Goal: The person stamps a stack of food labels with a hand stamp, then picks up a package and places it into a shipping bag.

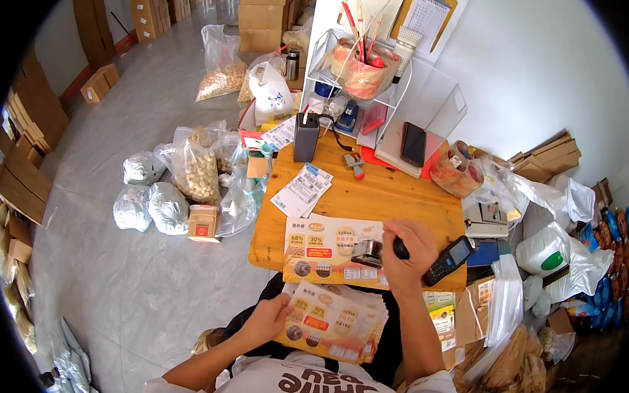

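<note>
My left hand (271, 315) pinches the left edge of a stack of printed orange-and-white sheets or flat bags (333, 322) above my lap. Similar printed sheets (319, 248) lie flat along the table's front edge. My right hand (411, 255) is closed round the black knob of a metal hand stamp (367, 253). Its silver body is over the right part of the flat sheets; whether it touches them I cannot tell. Just right of that hand lies a black handheld scanner (448, 261) with a screen.
On the wooden table (400, 194) are shipping labels (301, 190), a black power bank (306, 138) and a phone (413, 145). A wire rack (398, 94) stands behind. Filled plastic bags (195, 162) sit on the floor at left; packages (546, 248) crowd the right.
</note>
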Available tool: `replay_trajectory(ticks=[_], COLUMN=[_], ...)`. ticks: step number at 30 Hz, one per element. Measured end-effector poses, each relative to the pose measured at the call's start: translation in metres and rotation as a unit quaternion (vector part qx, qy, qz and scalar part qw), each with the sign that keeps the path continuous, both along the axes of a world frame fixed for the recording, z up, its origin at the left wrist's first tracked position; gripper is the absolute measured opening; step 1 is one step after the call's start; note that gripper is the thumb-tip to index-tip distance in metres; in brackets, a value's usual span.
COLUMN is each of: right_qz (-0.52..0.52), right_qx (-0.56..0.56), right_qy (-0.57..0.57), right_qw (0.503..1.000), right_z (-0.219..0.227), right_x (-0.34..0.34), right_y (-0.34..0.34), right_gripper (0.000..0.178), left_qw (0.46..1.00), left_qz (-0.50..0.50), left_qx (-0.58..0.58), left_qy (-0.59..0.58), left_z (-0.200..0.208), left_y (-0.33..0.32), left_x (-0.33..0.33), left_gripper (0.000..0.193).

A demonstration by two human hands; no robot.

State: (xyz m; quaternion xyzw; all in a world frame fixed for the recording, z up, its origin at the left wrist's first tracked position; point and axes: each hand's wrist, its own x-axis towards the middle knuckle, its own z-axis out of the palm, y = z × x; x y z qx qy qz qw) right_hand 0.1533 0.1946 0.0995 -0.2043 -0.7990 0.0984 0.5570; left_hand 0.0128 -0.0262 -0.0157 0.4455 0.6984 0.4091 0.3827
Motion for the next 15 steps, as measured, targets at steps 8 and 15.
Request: replay_trajectory(ticks=[8,15], right_qz=[0.070,0.105], right_qx=[-0.001,-0.041], right_qy=[-0.029,-0.035], right_qw=[0.997,0.993], right_z=[-0.048,-0.076], right_x=[-0.063,-0.086], right_y=[0.023,0.023], right_gripper=[0.018,0.016], left_qw=[0.952,0.992], left_qz=[0.034,0.118], left_qx=[-0.080,-0.027], left_qy=[0.294,-0.041], left_z=[0.021,-0.004], left_y=[0.035,0.068], left_x=[-0.031,-0.056], left_gripper=[0.032,0.026])
